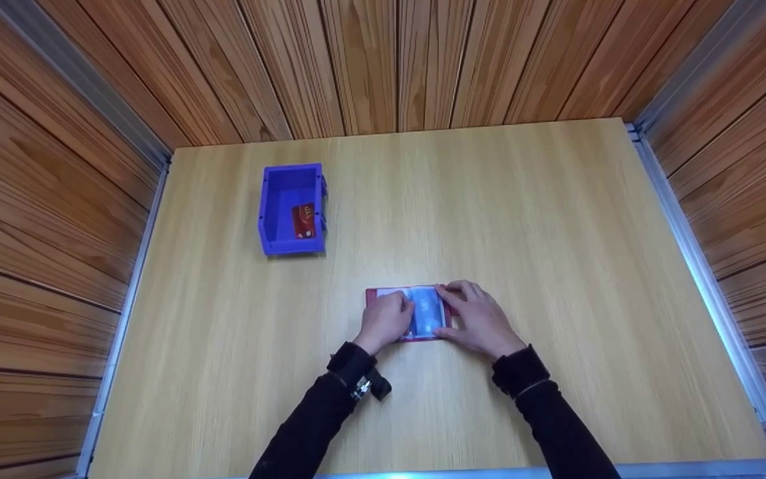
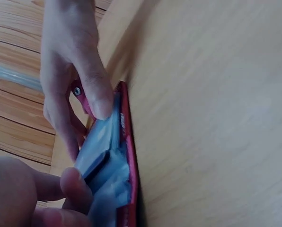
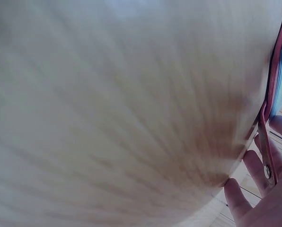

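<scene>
The left hand [image 1: 383,322] is pinching at clear sleeves [image 2: 113,166]; the right hand [image 1: 483,323] is holding the open red card wallet [image 1: 425,316] by its edges. It's lying on the tabletop [image 1: 556,233], looking light, bendy, slick inside, likely gripping best along its rim.

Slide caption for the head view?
Left hand and right hand on open red wallet; red card in blue bin.

card holder [image 1: 428,311]: partly hidden by left hand [image 1: 385,320] | right wrist view: holder cut off | red card [image 1: 303,220]: fine print illegible
</scene>
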Motion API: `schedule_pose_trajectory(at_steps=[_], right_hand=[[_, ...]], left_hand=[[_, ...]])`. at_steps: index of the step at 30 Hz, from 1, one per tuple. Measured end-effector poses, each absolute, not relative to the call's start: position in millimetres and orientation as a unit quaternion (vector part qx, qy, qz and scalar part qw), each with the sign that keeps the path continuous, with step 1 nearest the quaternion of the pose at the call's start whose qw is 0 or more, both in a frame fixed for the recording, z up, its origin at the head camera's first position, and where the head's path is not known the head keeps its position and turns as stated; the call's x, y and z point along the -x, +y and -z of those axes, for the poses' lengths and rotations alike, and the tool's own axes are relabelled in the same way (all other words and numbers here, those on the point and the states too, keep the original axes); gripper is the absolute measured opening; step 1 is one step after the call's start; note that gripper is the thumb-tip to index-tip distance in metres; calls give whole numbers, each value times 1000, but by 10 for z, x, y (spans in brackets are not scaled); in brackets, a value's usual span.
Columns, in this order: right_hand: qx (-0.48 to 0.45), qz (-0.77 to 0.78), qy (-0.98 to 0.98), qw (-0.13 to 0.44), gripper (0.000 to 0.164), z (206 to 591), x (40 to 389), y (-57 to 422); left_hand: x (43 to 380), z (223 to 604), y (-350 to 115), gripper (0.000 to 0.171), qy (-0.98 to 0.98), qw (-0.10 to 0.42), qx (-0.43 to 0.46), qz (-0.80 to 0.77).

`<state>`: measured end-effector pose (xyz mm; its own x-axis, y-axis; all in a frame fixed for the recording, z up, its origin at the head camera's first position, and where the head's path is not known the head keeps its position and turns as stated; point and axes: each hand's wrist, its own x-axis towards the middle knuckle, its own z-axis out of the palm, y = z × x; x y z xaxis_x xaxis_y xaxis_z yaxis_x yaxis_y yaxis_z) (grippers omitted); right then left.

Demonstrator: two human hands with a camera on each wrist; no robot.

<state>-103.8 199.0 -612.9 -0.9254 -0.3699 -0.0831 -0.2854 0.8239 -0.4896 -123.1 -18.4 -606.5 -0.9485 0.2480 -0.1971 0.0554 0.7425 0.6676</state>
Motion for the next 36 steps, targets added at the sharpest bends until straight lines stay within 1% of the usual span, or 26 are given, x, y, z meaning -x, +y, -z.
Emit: schedule_pose_trajectory(at_steps=[5, 10, 25, 31, 36], right_hand=[[173, 240, 951, 86, 85, 6116, 1038, 1990], [172, 248, 950, 85, 84, 6119, 1032, 1993], [164, 236, 954, 88, 87, 6153, 1042, 2010], [159, 240, 952, 99, 86, 6149, 1039, 2002], [162, 245, 951, 91, 86, 6152, 1035, 1995]], left_hand=[[1232, 6077, -201, 21, 920, 131, -81, -361], [1213, 6081, -218, 18, 919, 129, -89, -360], [1208, 6120, -323, 17, 909, 138, -94, -382], [1213, 6099, -399, 17, 899, 158, -95, -397], [1222, 6083, -451, 18, 892, 165, -109, -407]])
